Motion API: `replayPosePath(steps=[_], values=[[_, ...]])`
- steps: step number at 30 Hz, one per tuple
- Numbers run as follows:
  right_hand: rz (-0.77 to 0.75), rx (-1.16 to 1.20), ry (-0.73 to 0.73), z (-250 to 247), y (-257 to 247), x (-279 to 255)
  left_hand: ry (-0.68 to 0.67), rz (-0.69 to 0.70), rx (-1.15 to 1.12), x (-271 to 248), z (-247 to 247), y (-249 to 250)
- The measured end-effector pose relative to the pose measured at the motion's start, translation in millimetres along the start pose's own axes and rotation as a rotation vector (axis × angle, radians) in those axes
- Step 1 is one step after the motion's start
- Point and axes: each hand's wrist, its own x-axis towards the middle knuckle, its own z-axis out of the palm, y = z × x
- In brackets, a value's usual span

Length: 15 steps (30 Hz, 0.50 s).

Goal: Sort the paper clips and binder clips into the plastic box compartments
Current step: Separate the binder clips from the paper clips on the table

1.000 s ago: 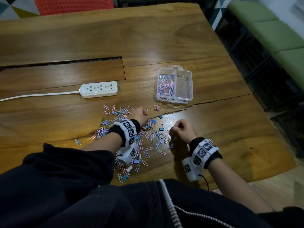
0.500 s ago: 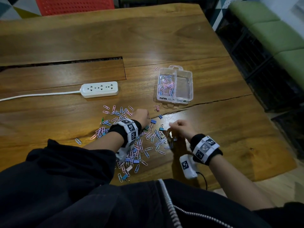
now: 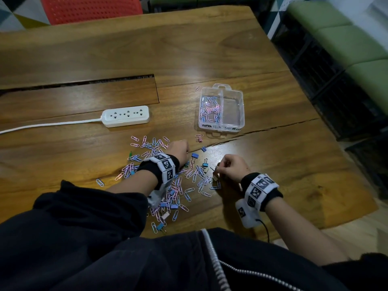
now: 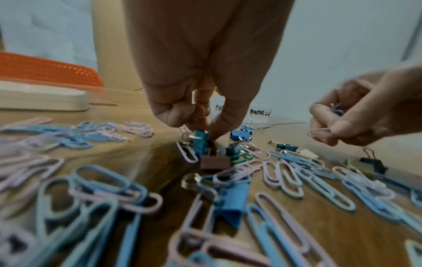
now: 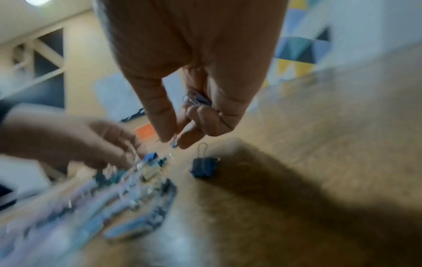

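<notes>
Sorting is under way at lower centre of the head view. A teal metal binder clip (image 4: 200,142) is pinched by the left hand (image 4: 205,75) within the scattered pile of pastel paper clips (image 3: 168,185). A pink paper clip (image 4: 318,132) is pinched by the right hand (image 3: 232,168), with more gathered in its palm, presumably for one trip. The clear two-compartment plastic box (image 3: 241,106) sits right of centre; only its left compartment is filled.
</notes>
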Motion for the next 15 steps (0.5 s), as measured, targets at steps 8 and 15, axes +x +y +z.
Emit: replayPosePath(steps=[8, 15], values=[[0.131, 0.534, -0.145, -5, 12, -22, -0.008, -0.130, -0.582, -9, -11, 4], [0.164, 0.150, -0.275, 0, 4, -29, -0.079, -0.011, -0.372, -25, -5, 9]])
